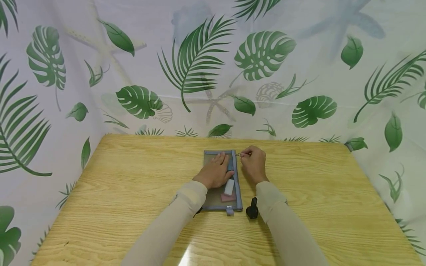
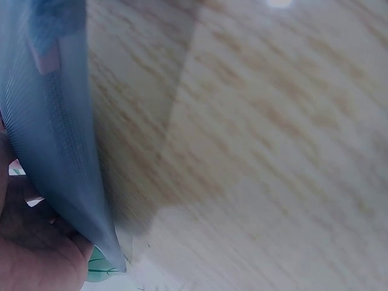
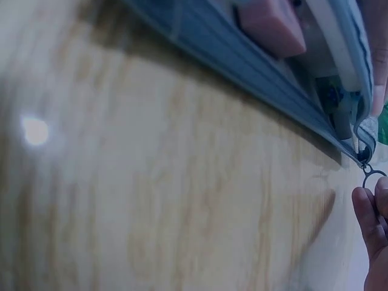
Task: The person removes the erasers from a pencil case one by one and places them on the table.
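Note:
A blue-edged mesh zipper pouch (image 1: 211, 203) lies on the table, its long zipper edge facing right. My left hand (image 1: 215, 171) rests on its upper part with fingers extended. Beside the pouch's top right corner, my right hand (image 1: 254, 164) pinches the ring-shaped zipper pull (image 3: 365, 172) between thumb and finger. The right wrist view shows the zipper edges parted. Inside are a pink block (image 3: 276, 27) and a white block (image 1: 229, 187); other contents are partly hidden by the left hand and the pouch wall.
The pouch sits on a wood-grain table (image 1: 133, 192), toward its far middle. Behind and at both sides hangs a white cloth (image 1: 213, 125) printed with leaves. A black wrist device (image 1: 252, 209) sticks out by the right sleeve, and a small fabric tab (image 1: 230, 212) at the pouch's near edge.

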Motion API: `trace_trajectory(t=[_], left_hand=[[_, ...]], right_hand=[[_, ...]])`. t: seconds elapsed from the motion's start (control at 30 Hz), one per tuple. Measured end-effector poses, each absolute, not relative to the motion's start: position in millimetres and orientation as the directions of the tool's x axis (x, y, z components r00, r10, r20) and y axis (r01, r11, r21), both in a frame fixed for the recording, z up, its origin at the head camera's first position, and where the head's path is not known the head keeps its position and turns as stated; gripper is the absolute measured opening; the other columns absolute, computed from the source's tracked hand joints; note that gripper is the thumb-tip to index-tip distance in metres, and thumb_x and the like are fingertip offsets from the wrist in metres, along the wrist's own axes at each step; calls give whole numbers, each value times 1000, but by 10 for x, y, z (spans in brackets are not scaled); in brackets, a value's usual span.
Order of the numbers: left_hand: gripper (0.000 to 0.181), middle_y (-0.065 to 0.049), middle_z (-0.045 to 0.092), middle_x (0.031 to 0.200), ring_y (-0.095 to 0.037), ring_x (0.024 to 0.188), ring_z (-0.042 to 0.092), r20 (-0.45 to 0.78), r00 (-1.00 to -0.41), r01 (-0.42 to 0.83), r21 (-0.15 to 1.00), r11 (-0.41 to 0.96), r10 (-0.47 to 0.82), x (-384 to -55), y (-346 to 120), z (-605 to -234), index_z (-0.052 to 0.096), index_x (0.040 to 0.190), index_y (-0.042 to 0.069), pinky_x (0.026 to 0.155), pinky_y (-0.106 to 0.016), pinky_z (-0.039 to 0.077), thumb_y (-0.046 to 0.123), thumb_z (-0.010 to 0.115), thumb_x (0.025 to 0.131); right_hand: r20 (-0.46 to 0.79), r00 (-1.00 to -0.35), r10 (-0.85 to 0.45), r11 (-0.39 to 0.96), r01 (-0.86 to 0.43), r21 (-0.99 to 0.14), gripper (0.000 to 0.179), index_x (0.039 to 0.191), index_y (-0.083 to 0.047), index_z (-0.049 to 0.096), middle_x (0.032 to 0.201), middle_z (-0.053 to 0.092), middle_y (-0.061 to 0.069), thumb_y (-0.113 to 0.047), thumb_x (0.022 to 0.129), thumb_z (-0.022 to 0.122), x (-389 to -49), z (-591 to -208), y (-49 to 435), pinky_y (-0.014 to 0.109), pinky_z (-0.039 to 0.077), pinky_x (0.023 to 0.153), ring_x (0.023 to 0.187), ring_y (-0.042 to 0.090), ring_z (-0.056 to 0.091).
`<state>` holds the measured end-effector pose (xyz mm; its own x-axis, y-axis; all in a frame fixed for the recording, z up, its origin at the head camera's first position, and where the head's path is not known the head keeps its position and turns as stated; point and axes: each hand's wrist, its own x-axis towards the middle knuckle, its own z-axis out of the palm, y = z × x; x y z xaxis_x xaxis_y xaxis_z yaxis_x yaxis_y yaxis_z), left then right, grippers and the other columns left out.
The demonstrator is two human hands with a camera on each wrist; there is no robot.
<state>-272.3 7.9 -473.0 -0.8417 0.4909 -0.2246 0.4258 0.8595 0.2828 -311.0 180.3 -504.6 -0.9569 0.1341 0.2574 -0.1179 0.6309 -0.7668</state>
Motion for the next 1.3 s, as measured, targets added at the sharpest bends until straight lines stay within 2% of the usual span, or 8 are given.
trace_trajectory(t=[0.7,1.3], left_hand=[[68,-15,12,168,-27,155,12,-240,-842,411,295,863,483,-2708,77,-4711,16,162,2,124,-37,14,44,34,111],[68,-15,11,168,-27,155,12,-245,-841,410,295,863,483,-2718,64,-4717,15,162,2,124,-37,14,44,34,111]], right_hand=[[247,-954,170,618,-92,-781,11,88,4,74,87,72,18,6,90,63,-3125,-5015,1754,44,59,68,79,30,70],[273,-943,191,632,-95,-769,10,85,5,74,86,72,19,8,89,65,-3197,-5050,1732,44,58,69,80,32,70]])
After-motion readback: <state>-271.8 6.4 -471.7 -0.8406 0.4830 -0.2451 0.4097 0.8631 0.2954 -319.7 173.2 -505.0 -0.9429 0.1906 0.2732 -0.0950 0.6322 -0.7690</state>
